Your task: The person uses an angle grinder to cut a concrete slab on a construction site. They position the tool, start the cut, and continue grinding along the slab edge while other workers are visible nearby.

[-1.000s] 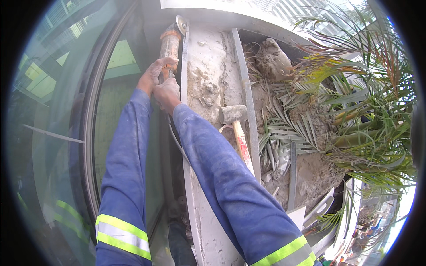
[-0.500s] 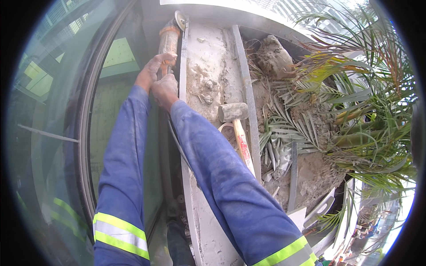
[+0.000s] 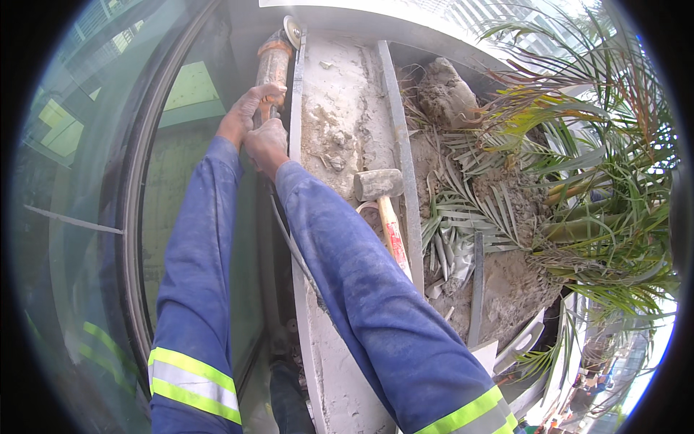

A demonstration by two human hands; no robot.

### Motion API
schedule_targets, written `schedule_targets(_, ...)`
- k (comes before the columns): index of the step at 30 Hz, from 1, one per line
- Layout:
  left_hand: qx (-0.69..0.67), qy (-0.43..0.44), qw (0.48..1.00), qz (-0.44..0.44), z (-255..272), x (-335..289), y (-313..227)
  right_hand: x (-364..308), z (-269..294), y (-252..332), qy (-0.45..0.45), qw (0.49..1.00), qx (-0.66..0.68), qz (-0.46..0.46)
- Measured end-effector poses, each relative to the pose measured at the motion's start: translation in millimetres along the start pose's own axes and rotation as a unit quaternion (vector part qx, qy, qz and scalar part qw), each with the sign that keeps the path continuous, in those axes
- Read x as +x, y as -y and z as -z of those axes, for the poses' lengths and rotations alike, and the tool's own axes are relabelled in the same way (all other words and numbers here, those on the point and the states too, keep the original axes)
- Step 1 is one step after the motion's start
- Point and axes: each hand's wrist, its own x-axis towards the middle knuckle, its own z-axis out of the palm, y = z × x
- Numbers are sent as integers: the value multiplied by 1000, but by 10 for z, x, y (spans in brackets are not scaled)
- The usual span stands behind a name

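My arms stretch out along a window to a dusty orange angle grinder [image 3: 273,66]. Both hands are closed on it. My left hand [image 3: 246,112] wraps its body, while my right hand [image 3: 267,145] grips the rear end, closer to me. The grinder's round disc [image 3: 293,32] stands on edge at the far end of a metal strip [image 3: 297,108]; whether it touches the metal I cannot tell. A cable [image 3: 289,239] runs back from the tool under my right forearm. Right of that forearm, a mallet [image 3: 379,185] with a wooden handle lies on the dusty ledge.
Glass panes [image 3: 191,181] in a dark frame [image 3: 137,159] rise on the left. A second metal strip [image 3: 405,145] edges the ledge. Beyond it is a planter with soil, a large clod [image 3: 446,94], palm fronds [image 3: 600,145] and a loose metal bar [image 3: 476,289]. Dust hazes the far end.
Both hands and the grinder stay nearly in place. The view has shifted very slightly, and more of the cable shows beside my right forearm.
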Motion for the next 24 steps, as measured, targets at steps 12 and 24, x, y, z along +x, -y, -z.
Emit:
schedule_targets(12,-15,3,1000,-3,-61,-47,-18,-46,111,89,43,997,24,-53)
schedule_targets(24,-27,6,1000,0,-77,-117,-23,-12,88,77,45,997,29,-48)
